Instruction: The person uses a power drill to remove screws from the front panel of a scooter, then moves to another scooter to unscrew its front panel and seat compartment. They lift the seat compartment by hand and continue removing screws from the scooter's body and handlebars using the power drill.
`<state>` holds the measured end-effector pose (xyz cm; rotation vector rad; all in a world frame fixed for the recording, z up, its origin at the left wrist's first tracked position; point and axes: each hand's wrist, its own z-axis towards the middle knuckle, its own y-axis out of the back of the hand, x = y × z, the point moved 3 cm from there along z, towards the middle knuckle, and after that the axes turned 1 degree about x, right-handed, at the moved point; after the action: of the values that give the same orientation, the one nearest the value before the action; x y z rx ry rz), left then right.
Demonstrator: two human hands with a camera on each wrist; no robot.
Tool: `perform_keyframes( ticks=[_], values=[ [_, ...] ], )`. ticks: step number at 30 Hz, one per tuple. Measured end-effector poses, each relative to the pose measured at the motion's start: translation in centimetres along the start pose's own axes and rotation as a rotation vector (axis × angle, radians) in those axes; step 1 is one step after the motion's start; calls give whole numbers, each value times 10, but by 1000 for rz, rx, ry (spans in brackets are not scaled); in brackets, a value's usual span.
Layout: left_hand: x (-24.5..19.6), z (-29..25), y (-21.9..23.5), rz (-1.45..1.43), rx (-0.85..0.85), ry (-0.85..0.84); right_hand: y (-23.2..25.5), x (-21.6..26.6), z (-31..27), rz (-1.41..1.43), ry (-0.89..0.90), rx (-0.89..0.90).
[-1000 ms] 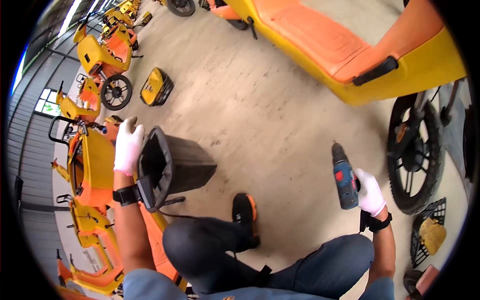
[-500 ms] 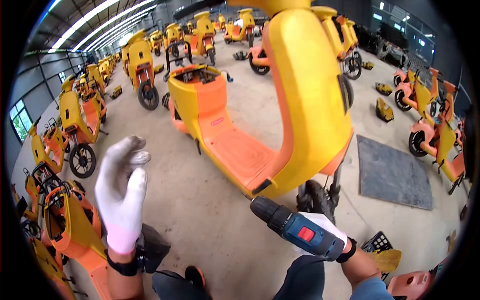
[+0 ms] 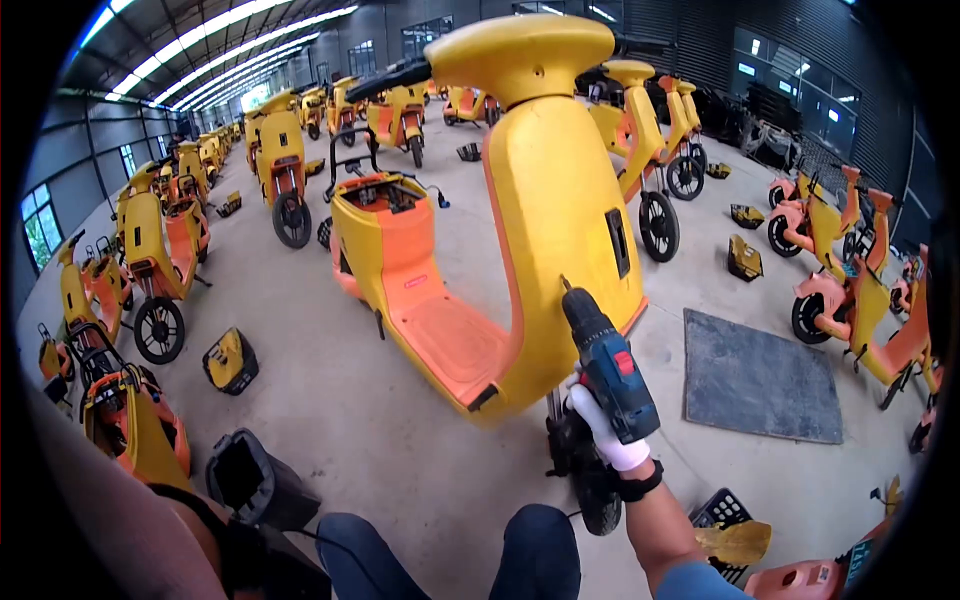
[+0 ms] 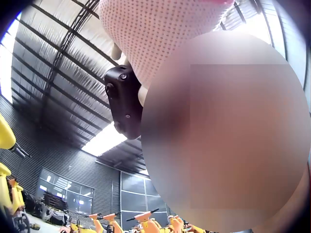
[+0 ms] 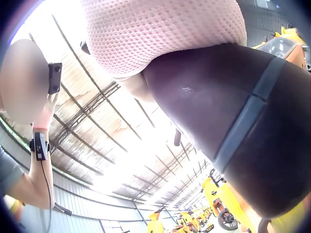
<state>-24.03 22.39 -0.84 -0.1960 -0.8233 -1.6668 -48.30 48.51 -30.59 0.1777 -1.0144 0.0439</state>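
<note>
My right hand (image 3: 605, 430), in a white glove, grips a blue and black cordless drill (image 3: 615, 375). Its bit points upward and overlaps the yellow front panel of a scooter (image 3: 555, 210) in the head view. The dark body of the drill (image 5: 209, 97) fills much of the right wrist view, below the gloved palm. My left hand (image 5: 51, 103) is raised beside my head, at the black head camera (image 5: 55, 77). In the left wrist view, the gloved left hand (image 4: 155, 34) has fingertips beside that camera (image 4: 124, 102); I cannot tell whether they pinch it.
A black bin (image 3: 265, 480) stands on the floor left of my knees. The scooter has an orange footboard (image 3: 445, 340). To its right lies a dark mat (image 3: 765, 380). Black baskets with yellow pieces, such as one basket (image 3: 230, 360), and many more scooters stand around the hall.
My view has swung up from the floor to the scooter. The left hand has left the bin and risen to the head camera. The drill has come up before the scooter's front.
</note>
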Motion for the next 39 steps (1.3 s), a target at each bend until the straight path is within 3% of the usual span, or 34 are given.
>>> perform_keyframes(
  ticks=[1,2,3,4,5,6,8,11,12,14,18,19,20,21,22,23,24,25,26,28,29,31,34,36,39],
  values=[
    [1,-2,3,14,-8,14,1,-1,0,91,-110,29],
    [3,-1,10,36,-19,21,4,-13,-2,-5,-110,-17],
    [2,-5,17,57,-37,37,10,-15,4,-345,135,-7],
    [3,-7,23,62,-54,55,14,-17,14,-437,293,-44],
    [2,-11,27,67,-64,80,11,-17,18,-329,283,-29],
    [2,-15,30,72,-74,90,12,-32,10,110,-85,3],
    [3,-19,23,66,-76,104,11,-23,4,208,-238,-58],
    [6,-27,8,58,-133,101,5,-22,3,30,-87,-45],
    [8,-32,3,53,-164,111,11,-24,4,-205,38,-35],
    [23,-41,-13,34,-197,134,11,-20,2,-300,-21,-21],
    [67,-68,-83,-37,-363,292,3,-1,5,-273,51,-17],
    [85,-67,-111,-82,-396,357,0,1,4,-108,-56,-24],
    [94,-57,-150,-232,-521,469,5,3,0,-200,-61,-19],
    [115,-53,-179,-298,-511,593,5,9,-2,-103,-146,-37],
    [145,-53,-208,-537,-539,712,5,18,-2,-7,-230,-51],
    [165,-44,-225,-593,-474,850,4,35,2,-6,-280,-33],
    [193,-35,-244,-510,-489,781,3,50,5,-4,-332,-13],
    [219,-29,-262,-380,-397,738,9,47,4,13,-383,-48],
    [239,-22,-281,-451,-395,801,10,59,7,-14,-418,-49],
    [289,-7,-321,-486,-217,873,6,88,20,-122,-454,-10],
    [312,-8,-354,-650,-184,938,4,103,27,-180,-465,13],
    [343,5,-387,-738,75,997,0,131,43,-299,-480,68],
    [352,21,-422,-720,255,913,-4,168,66,-460,-484,157],
    [352,27,-454,-897,593,858,-6,187,82,-546,-488,211],
    [340,38,-467,-855,675,852,8,200,82,-688,-614,330]
  ],
)
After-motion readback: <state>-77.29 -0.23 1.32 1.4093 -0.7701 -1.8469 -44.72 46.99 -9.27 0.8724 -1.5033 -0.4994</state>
